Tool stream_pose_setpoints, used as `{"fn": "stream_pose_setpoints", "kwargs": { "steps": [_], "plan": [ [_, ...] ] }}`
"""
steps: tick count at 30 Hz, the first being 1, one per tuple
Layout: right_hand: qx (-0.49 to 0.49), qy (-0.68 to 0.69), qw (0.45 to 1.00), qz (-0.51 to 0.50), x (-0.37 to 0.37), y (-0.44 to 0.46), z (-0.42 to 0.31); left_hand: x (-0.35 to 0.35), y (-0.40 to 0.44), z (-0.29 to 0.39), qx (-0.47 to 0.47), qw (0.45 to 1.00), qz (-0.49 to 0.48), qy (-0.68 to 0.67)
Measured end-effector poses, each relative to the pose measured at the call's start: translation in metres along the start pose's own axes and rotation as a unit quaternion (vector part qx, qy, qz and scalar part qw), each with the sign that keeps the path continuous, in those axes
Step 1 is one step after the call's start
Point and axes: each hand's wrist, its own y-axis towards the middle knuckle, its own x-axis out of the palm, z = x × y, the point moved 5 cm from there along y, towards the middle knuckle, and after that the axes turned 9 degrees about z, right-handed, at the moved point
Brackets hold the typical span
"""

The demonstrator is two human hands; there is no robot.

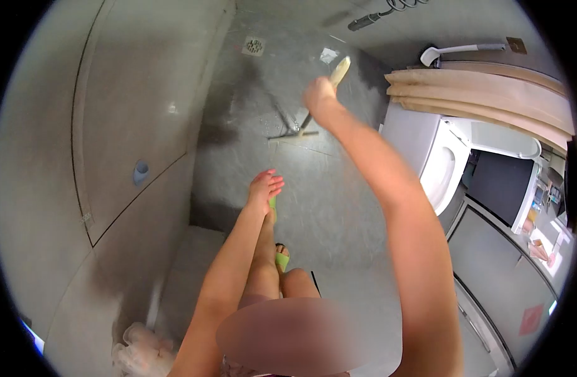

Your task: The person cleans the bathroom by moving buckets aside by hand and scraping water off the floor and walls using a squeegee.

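My right hand [321, 97] is closed around the pale handle [342, 71] of a floor squeegee. The squeegee's long thin blade [293, 136] rests on the wet grey floor [326, 188], below and to the left of that hand. Water drops and a wet sheen show on the floor beside the blade. My left hand [265, 188] is held out over the floor with its fingers apart and nothing in it, nearer to me than the blade.
A floor drain [254, 46] and a small white piece [328, 55] lie toward the far wall. On the right are a white toilet [440, 173], a beige curtain [477, 94] and a glass door [495, 251]. A grey-blue cup-like fitting [141, 172] is at the left wall.
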Motion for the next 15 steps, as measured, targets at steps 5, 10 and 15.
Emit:
{"fn": "stream_pose_setpoints", "kwargs": {
  "steps": [5,10,15],
  "plan": [
    [0.054,-0.054,0.994,0.083,-0.005,-0.027,0.045,-0.005,0.002,0.007,-0.002,1.000,0.001,-0.008],
    [0.007,-0.021,0.998,0.055,0.078,-0.102,-0.004,0.006,-0.009,0.016,0.003,1.000,-0.001,0.007],
    [-0.086,0.041,0.994,-0.061,0.183,-0.174,-0.117,0.025,-0.011,0.008,-0.029,0.999,-0.014,-0.004]
  ]
}}
